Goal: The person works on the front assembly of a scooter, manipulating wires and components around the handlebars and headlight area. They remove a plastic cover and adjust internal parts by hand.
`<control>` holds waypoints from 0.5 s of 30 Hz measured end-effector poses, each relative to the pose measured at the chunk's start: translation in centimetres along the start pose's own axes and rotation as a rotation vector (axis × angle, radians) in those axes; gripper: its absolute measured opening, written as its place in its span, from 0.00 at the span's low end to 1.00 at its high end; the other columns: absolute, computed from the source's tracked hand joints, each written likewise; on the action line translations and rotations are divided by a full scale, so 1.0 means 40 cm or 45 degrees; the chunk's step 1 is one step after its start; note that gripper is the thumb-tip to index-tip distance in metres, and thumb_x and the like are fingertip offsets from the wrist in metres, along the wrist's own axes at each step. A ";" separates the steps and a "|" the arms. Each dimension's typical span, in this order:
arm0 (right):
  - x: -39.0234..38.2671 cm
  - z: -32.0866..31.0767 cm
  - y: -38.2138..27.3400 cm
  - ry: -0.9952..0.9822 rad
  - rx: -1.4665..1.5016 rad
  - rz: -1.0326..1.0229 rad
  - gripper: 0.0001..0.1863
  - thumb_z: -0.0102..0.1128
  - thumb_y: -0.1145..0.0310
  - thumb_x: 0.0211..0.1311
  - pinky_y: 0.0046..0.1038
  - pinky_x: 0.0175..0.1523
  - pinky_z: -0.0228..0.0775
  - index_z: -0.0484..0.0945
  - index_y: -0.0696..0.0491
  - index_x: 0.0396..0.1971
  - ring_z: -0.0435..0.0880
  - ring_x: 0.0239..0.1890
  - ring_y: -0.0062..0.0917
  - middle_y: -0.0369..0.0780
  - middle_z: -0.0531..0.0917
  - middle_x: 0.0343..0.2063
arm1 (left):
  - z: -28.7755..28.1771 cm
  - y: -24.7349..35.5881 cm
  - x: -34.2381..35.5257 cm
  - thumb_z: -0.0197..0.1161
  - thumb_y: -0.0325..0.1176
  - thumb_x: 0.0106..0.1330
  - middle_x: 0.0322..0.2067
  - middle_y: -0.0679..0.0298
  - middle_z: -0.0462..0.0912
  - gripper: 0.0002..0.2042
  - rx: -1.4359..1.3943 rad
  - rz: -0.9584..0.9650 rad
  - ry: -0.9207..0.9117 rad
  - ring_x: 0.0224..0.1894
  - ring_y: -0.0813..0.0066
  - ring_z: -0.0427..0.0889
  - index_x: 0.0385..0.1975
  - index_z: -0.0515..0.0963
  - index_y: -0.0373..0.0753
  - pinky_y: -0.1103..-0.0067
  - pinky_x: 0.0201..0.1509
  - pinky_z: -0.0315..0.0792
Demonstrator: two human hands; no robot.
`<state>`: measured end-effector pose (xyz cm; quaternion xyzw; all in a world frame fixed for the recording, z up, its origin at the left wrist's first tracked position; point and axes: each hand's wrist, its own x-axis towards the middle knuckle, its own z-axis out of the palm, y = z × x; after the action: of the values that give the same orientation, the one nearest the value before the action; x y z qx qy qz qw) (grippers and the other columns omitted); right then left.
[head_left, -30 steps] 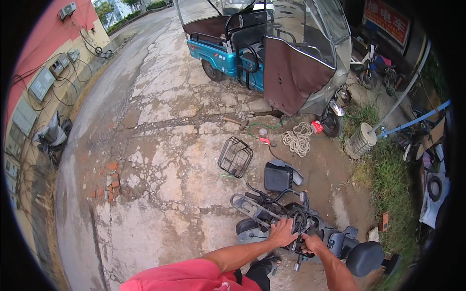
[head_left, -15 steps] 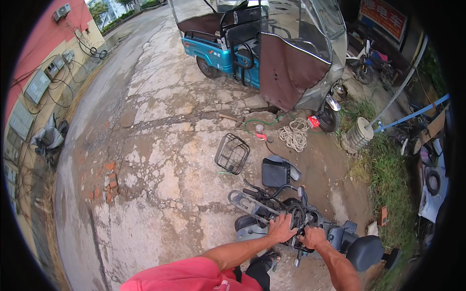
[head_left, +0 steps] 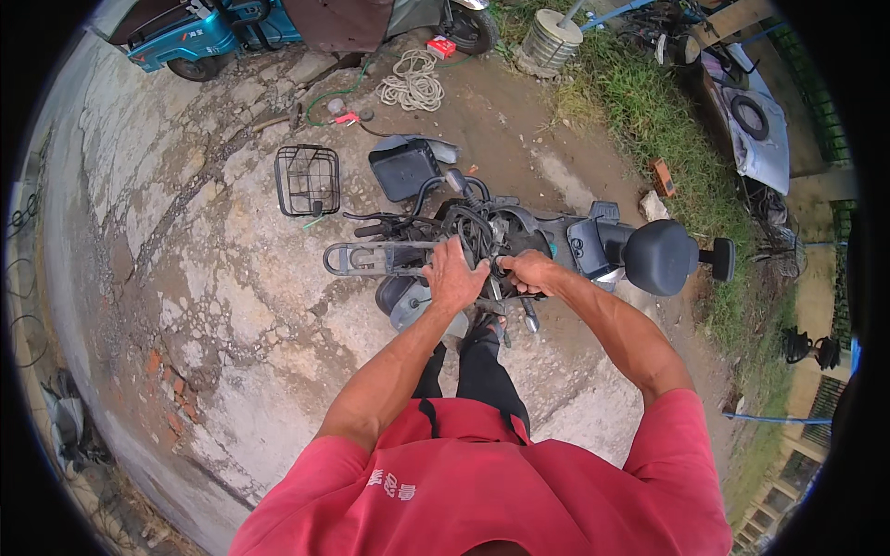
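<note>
A partly stripped dark electric scooter (head_left: 584, 241) stands crosswise below me, with exposed cables (head_left: 464, 227) and a long metal bracket (head_left: 362, 259) at its left. My left hand (head_left: 452, 275) grips the frame beside the cables, fingers curled over it. Just right of it, my right hand (head_left: 530, 271) has its fingers closed on a part at the steering area, too small and hidden to name. Beyond the scooter lie a removed black plastic box (head_left: 403, 171) and a wire basket (head_left: 306, 181).
A blue tricycle (head_left: 199, 39), coiled rope (head_left: 413, 83), green hose (head_left: 348, 88) and red box (head_left: 440, 48) are at the back. A cylindrical concrete post base (head_left: 547, 46), grass (head_left: 630, 102) and brick (head_left: 661, 176) line the right. Broken bricks (head_left: 171, 389) lie at left.
The view has tilted sharply downward, so the scooter and my hands appear higher and more of my body shows. Both hands remain on the scooter's middle.
</note>
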<state>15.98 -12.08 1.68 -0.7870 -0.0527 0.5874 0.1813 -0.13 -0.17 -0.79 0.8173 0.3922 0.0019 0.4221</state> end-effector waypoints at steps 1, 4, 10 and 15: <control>0.007 -0.001 0.017 -0.012 -0.020 -0.065 0.30 0.57 0.43 0.67 0.39 0.20 0.60 0.81 0.59 0.25 0.74 0.14 0.30 0.43 0.81 0.18 | 0.002 0.006 0.000 0.71 0.48 0.60 0.62 0.46 0.69 0.38 -0.008 0.000 -0.012 0.67 0.47 0.67 0.66 0.63 0.35 0.48 0.64 0.59; -0.006 0.011 0.010 0.280 -0.636 -0.343 0.31 0.59 0.41 0.60 0.46 0.44 0.76 0.85 0.61 0.32 0.87 0.36 0.48 0.54 0.87 0.30 | 0.008 -0.003 -0.005 0.70 0.47 0.60 0.62 0.45 0.69 0.40 0.003 0.000 0.004 0.67 0.46 0.67 0.68 0.62 0.33 0.47 0.66 0.59; -0.050 -0.023 -0.025 0.395 -1.666 -1.123 0.21 0.67 0.54 0.54 0.43 0.46 0.79 0.81 0.56 0.40 0.88 0.40 0.46 0.48 0.88 0.33 | 0.001 -0.002 -0.010 0.71 0.47 0.60 0.62 0.45 0.69 0.40 0.013 0.030 0.019 0.67 0.44 0.67 0.67 0.62 0.33 0.45 0.65 0.60; -0.083 -0.020 -0.039 0.230 -1.247 -0.723 0.23 0.67 0.56 0.54 0.43 0.43 0.79 0.79 0.58 0.43 0.89 0.40 0.44 0.47 0.86 0.32 | -0.006 -0.014 -0.001 0.71 0.47 0.60 0.61 0.44 0.70 0.39 0.017 0.016 0.025 0.66 0.44 0.68 0.66 0.63 0.34 0.44 0.65 0.60</control>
<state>15.93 -11.78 5.44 -0.7812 -0.5122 0.3533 -0.0501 -0.61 0.14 -0.99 0.8225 0.3914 0.0100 0.4126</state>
